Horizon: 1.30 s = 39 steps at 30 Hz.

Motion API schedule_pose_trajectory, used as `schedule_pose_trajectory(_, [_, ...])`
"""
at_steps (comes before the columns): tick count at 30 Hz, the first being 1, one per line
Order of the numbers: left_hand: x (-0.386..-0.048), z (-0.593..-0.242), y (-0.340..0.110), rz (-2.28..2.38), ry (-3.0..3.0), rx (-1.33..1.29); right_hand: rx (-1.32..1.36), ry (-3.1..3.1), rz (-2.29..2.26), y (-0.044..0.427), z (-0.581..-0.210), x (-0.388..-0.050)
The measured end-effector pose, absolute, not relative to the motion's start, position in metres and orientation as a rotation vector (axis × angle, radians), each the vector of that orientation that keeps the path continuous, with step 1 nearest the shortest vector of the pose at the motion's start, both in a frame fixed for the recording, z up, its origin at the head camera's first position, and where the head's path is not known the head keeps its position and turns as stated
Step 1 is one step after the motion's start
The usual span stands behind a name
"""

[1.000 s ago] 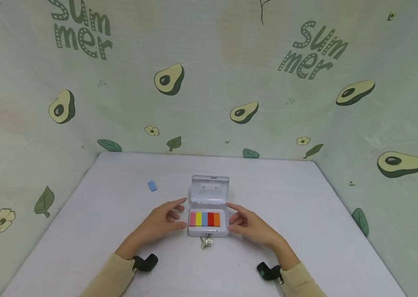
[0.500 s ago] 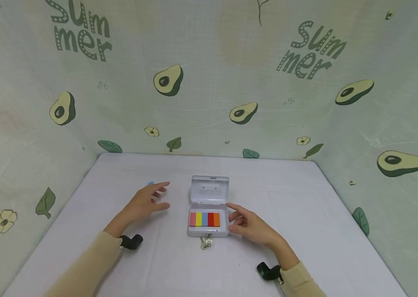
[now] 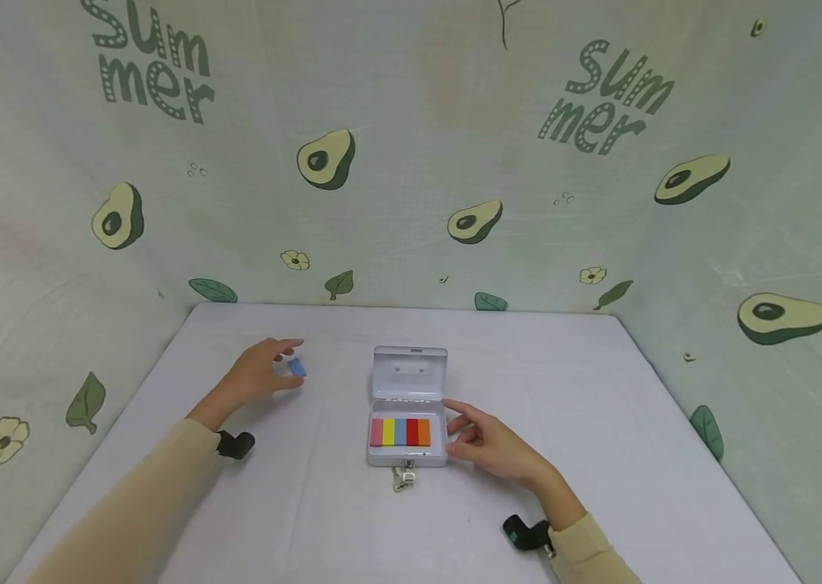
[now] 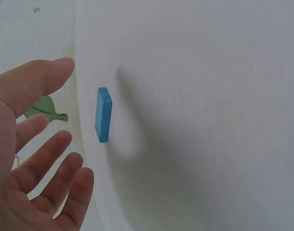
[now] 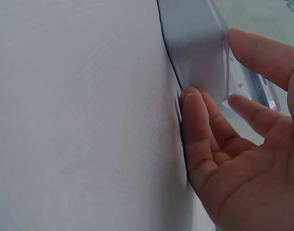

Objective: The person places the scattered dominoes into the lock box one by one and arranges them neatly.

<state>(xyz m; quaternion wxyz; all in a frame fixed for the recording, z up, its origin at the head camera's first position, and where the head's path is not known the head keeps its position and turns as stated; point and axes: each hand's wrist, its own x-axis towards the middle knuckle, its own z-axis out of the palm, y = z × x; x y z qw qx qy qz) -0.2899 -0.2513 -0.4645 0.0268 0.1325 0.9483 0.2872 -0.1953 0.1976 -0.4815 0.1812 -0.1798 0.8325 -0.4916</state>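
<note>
On the white table lies a small blue block [image 3: 297, 367], flat and rectangular; in the left wrist view the blue block [image 4: 103, 115] stands apart from the fingers. My left hand [image 3: 256, 373] hovers around it, thumb and fingers spread, holding nothing. A pale metal box [image 3: 407, 458] sits with its lid raised, and several coloured blocks [image 3: 400, 432] lie in a row inside: pink, yellow, blue, red and orange. My right hand [image 3: 494, 446] rests against the box's right side; in the right wrist view the fingertips of the right hand [image 5: 253, 159] touch the box wall [image 5: 197, 53].
A small padlock with keys [image 3: 404, 477] hangs at the front of the box. The white tabletop [image 3: 564, 389] meets a printed cloth [image 3: 396, 162] with avocados at the back and sides. Black wrist cameras [image 3: 236, 444] sit on both wrists.
My left hand has left the box's left side and moved left and away to the blue block. The right hand stays beside the box.
</note>
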Motion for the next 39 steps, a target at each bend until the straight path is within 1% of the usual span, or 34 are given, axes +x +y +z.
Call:
schedule_pose_trajectory(12, [-0.299, -0.465, -0.255, 0.772, 2.930, 0.347, -0.517, 2.351, -1.387, 0.199, -0.483, -0.196])
schedule_pose_trajectory(28, [-0.306, -0.471, -0.257, 0.676, 2.970, 0.417, -0.518, 2.367, -1.378, 0.199, -0.485, -0.196])
schedule_pose_trajectory(39, [-0.307, -0.472, -0.254, 0.669, 2.978, 0.416, -0.527, 2.365, -1.377, 0.199, -0.485, -0.196])
